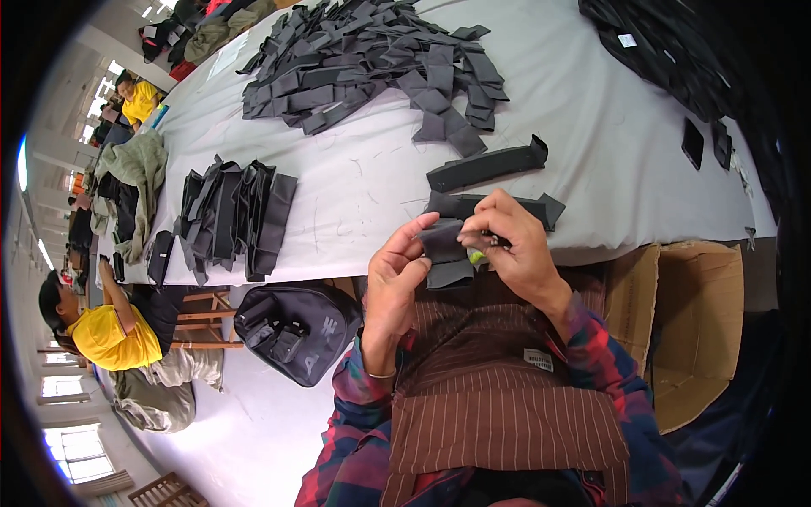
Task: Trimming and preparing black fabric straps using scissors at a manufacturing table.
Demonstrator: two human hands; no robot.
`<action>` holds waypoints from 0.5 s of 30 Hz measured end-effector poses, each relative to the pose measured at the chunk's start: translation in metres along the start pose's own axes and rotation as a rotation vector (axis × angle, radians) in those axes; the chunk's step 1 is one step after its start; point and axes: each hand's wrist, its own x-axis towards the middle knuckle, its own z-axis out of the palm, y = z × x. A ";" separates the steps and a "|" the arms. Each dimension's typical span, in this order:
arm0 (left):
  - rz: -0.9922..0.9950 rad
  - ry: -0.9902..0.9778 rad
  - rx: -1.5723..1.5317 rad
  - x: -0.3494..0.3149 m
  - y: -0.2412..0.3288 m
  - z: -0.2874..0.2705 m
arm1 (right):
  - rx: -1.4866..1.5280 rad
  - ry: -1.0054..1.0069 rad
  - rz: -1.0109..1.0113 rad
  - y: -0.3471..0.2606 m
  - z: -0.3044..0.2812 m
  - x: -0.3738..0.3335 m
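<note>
My left hand (397, 275) pinches a small dark grey fabric piece (443, 242) between thumb and fingers, just over the table's near edge. Close beside it, my right hand (517, 245) is closed around a small tool with a yellow-green part (476, 254); its kind is mostly hidden by the fingers. The tool meets the right side of the fabric piece. Behind both hands lies a dark fabric strip (545, 209), partly covered by my right hand. A little farther back rests another folded dark strip (487, 167).
A big heap of dark fabric pieces (338, 72) covers the table's far part. Bundled strips (232, 220) stand at left. A phone (692, 144) and black garments (659, 55) lie at right. Below are a cardboard box (697, 338) and black bag (296, 329). A yellow-shirted person (118, 336) works at left.
</note>
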 end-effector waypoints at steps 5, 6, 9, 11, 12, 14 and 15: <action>-0.108 0.012 -0.074 0.000 0.012 0.010 | -0.359 -0.186 -0.195 -0.006 -0.009 0.003; -0.105 0.012 -0.073 -0.001 0.010 0.007 | -0.481 -0.210 -0.267 -0.007 -0.010 0.004; -0.041 -0.059 0.011 -0.002 0.003 0.001 | -0.481 -0.184 -0.287 -0.005 -0.006 0.002; -0.038 -0.027 0.013 -0.002 0.004 0.009 | -0.379 -0.130 -0.215 0.001 0.000 0.000; -0.041 -0.027 0.012 -0.002 0.006 0.011 | -0.272 -0.077 -0.142 0.003 0.002 -0.001; -0.048 -0.004 -0.023 -0.002 0.008 0.016 | -0.166 -0.046 -0.067 0.003 0.004 -0.001; -0.046 0.001 -0.024 -0.003 0.006 0.011 | -0.056 -0.018 0.002 0.001 0.005 -0.001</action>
